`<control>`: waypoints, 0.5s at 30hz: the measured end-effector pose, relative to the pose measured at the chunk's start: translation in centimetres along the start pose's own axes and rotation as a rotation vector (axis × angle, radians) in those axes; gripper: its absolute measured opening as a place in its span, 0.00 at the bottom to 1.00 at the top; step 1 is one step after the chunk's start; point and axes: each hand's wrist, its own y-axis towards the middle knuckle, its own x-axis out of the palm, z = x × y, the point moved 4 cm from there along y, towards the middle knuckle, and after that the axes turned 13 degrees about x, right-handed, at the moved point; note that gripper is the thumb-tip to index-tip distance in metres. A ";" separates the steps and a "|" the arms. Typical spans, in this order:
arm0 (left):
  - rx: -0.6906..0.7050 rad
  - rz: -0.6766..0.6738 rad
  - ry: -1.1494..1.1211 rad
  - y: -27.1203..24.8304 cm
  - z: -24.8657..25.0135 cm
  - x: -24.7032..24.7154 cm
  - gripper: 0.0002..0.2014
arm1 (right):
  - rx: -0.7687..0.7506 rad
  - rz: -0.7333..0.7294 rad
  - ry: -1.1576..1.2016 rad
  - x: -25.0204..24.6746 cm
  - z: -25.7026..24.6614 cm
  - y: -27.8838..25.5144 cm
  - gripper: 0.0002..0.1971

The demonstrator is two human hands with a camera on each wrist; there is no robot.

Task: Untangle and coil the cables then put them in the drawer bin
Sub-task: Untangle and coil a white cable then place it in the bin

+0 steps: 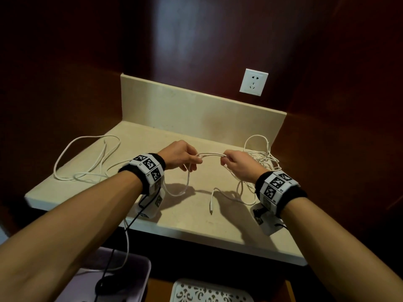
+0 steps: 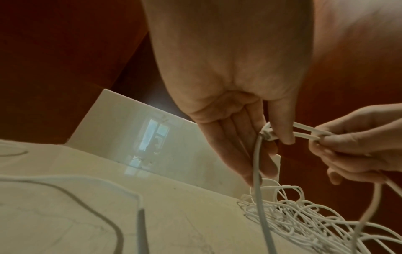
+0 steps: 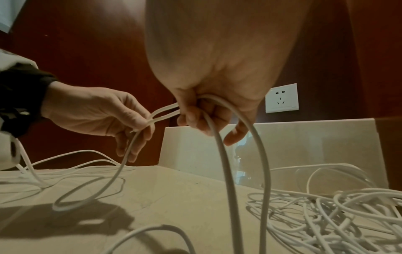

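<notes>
Above the beige counter (image 1: 196, 216) both hands hold a doubled stretch of white cable (image 1: 211, 154) between them. My left hand (image 1: 196, 160) pinches it at a small white connector (image 2: 268, 135) between thumb and fingers. The right hand (image 1: 225, 160) has its fingers curled round the strands (image 3: 214, 137), which hang from it in a loop. From the left hand a cable loop (image 1: 183, 190) sags onto the counter. A tangled pile of thin white cable (image 1: 262, 159) lies to the right, behind my right hand. A free plug end (image 1: 211, 207) rests between my wrists.
Long loose loops of white cable (image 1: 87, 158) spread over the counter's left part. A wall socket (image 1: 253, 82) sits above the backsplash. Below the counter edge are a lavender bin (image 1: 135, 271) at left and a white patterned tray (image 1: 209, 292).
</notes>
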 end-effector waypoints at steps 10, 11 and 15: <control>0.055 0.075 0.043 0.1 0.5 -0.1 0.09 | 0.029 -0.009 0.237 0.1 -0.5 -0.3 0.09; 0.069 0.100 0.006 0.2 0.6 -0.2 0.09 | 0.048 -0.036 0.313 0.4 -0.5 -0.3 0.08; 0.101 0.189 -0.142 0.1 1.1 -0.6 0.09 | 0.110 -0.116 0.543 1.7 -0.9 0.0 0.10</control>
